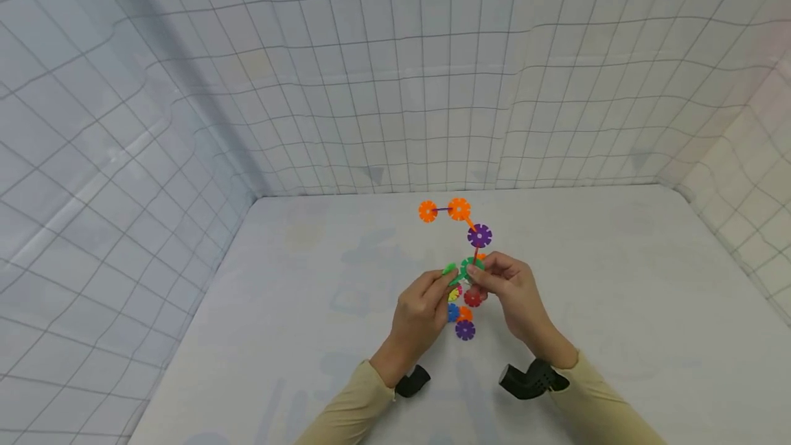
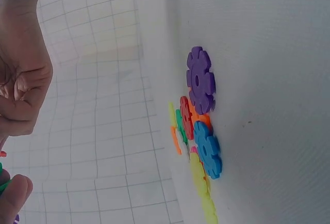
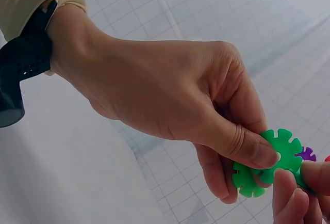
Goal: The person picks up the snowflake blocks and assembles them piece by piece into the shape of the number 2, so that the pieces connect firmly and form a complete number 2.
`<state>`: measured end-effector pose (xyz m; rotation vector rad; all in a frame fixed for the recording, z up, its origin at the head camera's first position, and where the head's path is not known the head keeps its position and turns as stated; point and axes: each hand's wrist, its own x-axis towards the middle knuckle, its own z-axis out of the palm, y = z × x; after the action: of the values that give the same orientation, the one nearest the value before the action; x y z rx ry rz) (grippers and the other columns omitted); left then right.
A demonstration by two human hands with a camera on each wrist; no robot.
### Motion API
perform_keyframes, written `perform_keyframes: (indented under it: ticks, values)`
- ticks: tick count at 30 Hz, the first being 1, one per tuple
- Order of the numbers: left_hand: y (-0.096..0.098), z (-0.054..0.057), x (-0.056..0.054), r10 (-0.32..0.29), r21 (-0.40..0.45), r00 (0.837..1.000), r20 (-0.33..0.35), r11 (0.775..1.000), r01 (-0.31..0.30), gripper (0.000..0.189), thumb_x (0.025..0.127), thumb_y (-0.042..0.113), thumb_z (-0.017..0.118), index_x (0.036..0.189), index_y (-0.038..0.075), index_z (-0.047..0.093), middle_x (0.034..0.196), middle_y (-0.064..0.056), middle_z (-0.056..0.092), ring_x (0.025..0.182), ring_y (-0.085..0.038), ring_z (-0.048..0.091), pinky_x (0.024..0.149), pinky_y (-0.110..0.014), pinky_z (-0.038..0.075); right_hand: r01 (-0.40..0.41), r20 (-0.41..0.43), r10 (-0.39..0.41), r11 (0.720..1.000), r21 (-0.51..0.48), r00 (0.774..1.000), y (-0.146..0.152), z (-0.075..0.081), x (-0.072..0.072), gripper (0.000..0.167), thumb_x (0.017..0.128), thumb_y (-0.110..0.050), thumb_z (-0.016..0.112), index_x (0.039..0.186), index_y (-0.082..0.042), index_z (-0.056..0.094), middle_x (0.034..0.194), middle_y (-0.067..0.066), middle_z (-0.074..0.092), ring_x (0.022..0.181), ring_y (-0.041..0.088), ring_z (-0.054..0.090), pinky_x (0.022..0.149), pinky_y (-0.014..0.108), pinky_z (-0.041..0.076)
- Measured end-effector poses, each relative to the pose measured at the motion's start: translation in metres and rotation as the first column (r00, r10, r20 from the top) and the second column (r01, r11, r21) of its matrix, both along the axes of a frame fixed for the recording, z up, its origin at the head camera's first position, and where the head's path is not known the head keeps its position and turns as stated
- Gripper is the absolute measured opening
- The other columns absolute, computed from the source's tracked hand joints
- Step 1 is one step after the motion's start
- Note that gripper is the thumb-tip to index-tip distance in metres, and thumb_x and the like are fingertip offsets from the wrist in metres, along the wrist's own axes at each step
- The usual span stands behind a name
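Observation:
Both hands hold parts of a chain of notched plastic discs, lifted above the table. My right hand point(image 1: 518, 294) pinches a green disc point(image 3: 284, 147) between thumb and fingers. My left hand point(image 1: 421, 307) pinches a green disc turned edge-on point(image 1: 456, 279), which meets the right hand's disc. A lighter green disc point(image 3: 248, 184) shows below the right thumb. From the right hand the chain runs away through a red edge-on disc point(image 1: 476, 253), a purple disc point(image 1: 479, 242) and an orange disc point(image 1: 459, 216), ending at another orange disc point(image 1: 428, 217). Fingertips partly cover the joined green discs.
Loose discs lie on the white table point(image 1: 278, 335) below the hands: a purple disc point(image 2: 200, 87), a blue disc point(image 2: 208, 152), a red disc point(image 1: 472, 299), yellow ones point(image 2: 198, 175) and several others. White gridded sheets point(image 1: 451, 88) stand behind and at both sides.

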<state>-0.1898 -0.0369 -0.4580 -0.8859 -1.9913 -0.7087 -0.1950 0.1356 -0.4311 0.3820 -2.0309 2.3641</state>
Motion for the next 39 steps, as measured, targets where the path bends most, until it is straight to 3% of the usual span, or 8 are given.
perform_keyframes:
  ticks: [13, 19, 27, 30, 33, 36, 38, 39]
  values:
    - [0.004, -0.003, 0.000, -0.039, 0.110, 0.999, 0.006, 0.993, 0.038, 0.023, 0.081, -0.011, 0.065, 0.104, -0.007, 0.067, 0.087, -0.013, 0.061, 0.074, -0.016, 0.067, 0.070, -0.016, 0.051, -0.159, 0.005, 0.160, 0.987, -0.025, 0.987, 0.003, 0.002, -0.002, 0.018, 0.093, -0.004, 0.060, 0.078, 0.005, 0.052, 0.065, 0.012, 0.059, 0.056, 0.019, 0.057, 0.056, 0.030, 0.052]
    - [0.005, -0.002, 0.000, -0.025, 0.087, 0.999, 0.025, 0.996, 0.022, 0.027, 0.080, -0.007, 0.071, 0.106, -0.007, 0.067, 0.088, -0.013, 0.062, 0.074, -0.017, 0.067, 0.070, -0.015, 0.051, -0.117, 0.049, 0.118, 0.993, -0.008, 0.992, 0.003, 0.005, -0.002, 0.017, 0.094, -0.010, 0.060, 0.085, 0.005, 0.059, 0.072, 0.006, 0.063, 0.063, 0.019, 0.061, 0.064, 0.031, 0.054]
    - [0.002, 0.002, 0.000, 0.047, 0.024, 0.999, -0.016, 0.999, -0.046, 0.023, 0.093, 0.008, 0.060, 0.110, -0.006, 0.067, 0.091, -0.014, 0.064, 0.080, -0.019, 0.067, 0.075, -0.019, 0.052, -0.082, 0.033, 0.080, 0.995, 0.061, 0.996, 0.001, 0.002, -0.001, 0.024, 0.086, -0.007, 0.071, 0.101, 0.008, 0.061, 0.093, 0.009, 0.069, 0.088, 0.023, 0.067, 0.080, 0.032, 0.054]
    - [0.001, 0.005, -0.001, 0.015, 0.045, 1.000, -0.005, 0.999, -0.015, 0.022, 0.091, 0.006, 0.063, 0.110, -0.005, 0.067, 0.093, -0.013, 0.064, 0.082, -0.019, 0.066, 0.076, -0.019, 0.052, -0.098, 0.047, 0.096, 0.994, 0.041, 0.994, 0.003, 0.002, -0.002, 0.025, 0.085, -0.006, 0.072, 0.101, 0.008, 0.060, 0.094, 0.009, 0.069, 0.090, 0.023, 0.067, 0.082, 0.033, 0.053]
    - [-0.001, 0.010, -0.003, -0.050, 0.148, 0.995, 0.090, 0.988, 0.037, 0.024, 0.084, -0.002, 0.069, 0.108, -0.003, 0.069, 0.093, -0.011, 0.065, 0.084, -0.018, 0.066, 0.076, -0.020, 0.052, -0.109, 0.038, 0.108, 0.993, 0.035, 0.993, 0.008, 0.004, -0.005, 0.023, 0.087, -0.005, 0.068, 0.102, 0.009, 0.058, 0.093, 0.007, 0.069, 0.088, 0.021, 0.067, 0.083, 0.033, 0.053]
    - [-0.005, 0.017, -0.005, -0.196, 0.333, 0.947, 0.255, 0.937, 0.104, 0.021, 0.081, -0.010, 0.068, 0.101, -0.004, 0.070, 0.091, -0.012, 0.068, 0.079, -0.020, 0.067, 0.073, -0.024, 0.054, -0.127, 0.015, 0.127, 0.991, 0.030, 0.992, 0.014, 0.006, -0.007, 0.023, 0.090, -0.004, 0.065, 0.105, 0.010, 0.056, 0.095, 0.005, 0.068, 0.090, 0.019, 0.066, 0.085, 0.032, 0.052]
    - [-0.008, 0.023, -0.005, -0.321, 0.455, 0.867, 0.382, 0.882, 0.126, 0.020, 0.083, -0.012, 0.064, 0.102, -0.005, 0.065, 0.087, -0.015, 0.069, 0.074, -0.025, 0.067, 0.071, -0.028, 0.056, -0.146, -0.004, 0.146, 0.989, 0.028, 0.989, 0.017, 0.008, -0.007, 0.023, 0.091, -0.003, 0.063, 0.108, 0.011, 0.054, 0.098, 0.004, 0.068, 0.093, 0.018, 0.065, 0.085, 0.031, 0.051]
    - [-0.009, 0.026, -0.004, -0.386, 0.510, 0.808, 0.445, 0.851, 0.126, 0.021, 0.084, -0.012, 0.063, 0.104, -0.006, 0.061, 0.087, -0.016, 0.069, 0.072, -0.028, 0.067, 0.070, -0.030, 0.056, -0.159, -0.015, 0.159, 0.987, 0.026, 0.987, 0.018, 0.009, -0.008, 0.023, 0.091, -0.002, 0.061, 0.109, 0.012, 0.054, 0.100, 0.004, 0.068, 0.094, 0.018, 0.065, 0.085, 0.030, 0.051]
